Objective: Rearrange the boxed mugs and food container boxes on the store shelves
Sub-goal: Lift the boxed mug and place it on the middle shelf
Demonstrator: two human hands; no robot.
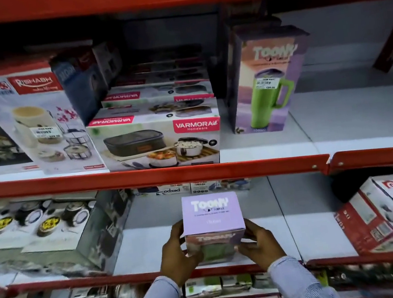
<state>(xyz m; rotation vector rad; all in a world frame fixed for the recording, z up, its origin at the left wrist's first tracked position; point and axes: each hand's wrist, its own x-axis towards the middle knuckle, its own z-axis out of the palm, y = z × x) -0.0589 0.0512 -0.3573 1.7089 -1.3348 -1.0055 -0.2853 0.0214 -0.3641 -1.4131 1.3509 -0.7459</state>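
Both hands grasp a lilac mug box (213, 224) from opposite sides, the left hand (177, 255) on its left face and the right hand (260, 243) on its right, holding it over the front of the middle shelf (309, 224), though whether it rests on the shelf is unclear. The box stands upright, long axis vertical, printed lid facing the camera. A matching taller-looking mug box (266, 81) stands on the upper shelf (338, 123), up and to the right, nearer the right hand.
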